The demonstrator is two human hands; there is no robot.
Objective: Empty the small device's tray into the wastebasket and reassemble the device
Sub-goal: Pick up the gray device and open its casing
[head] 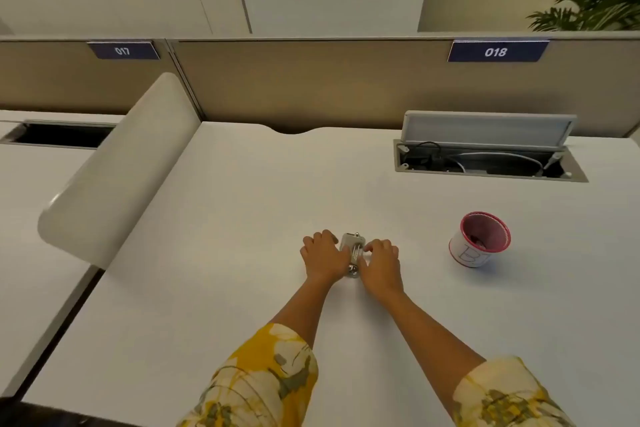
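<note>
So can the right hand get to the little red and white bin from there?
Probably yes. The right hand is on the small device, and only bare desk lies between it and the bin off to its right.

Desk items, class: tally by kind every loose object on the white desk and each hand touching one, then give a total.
Small white device with metal rods: 1
Small red-rimmed white wastebasket: 1
Hands on the device: 2, the left hand and the right hand
Total: 4
</note>
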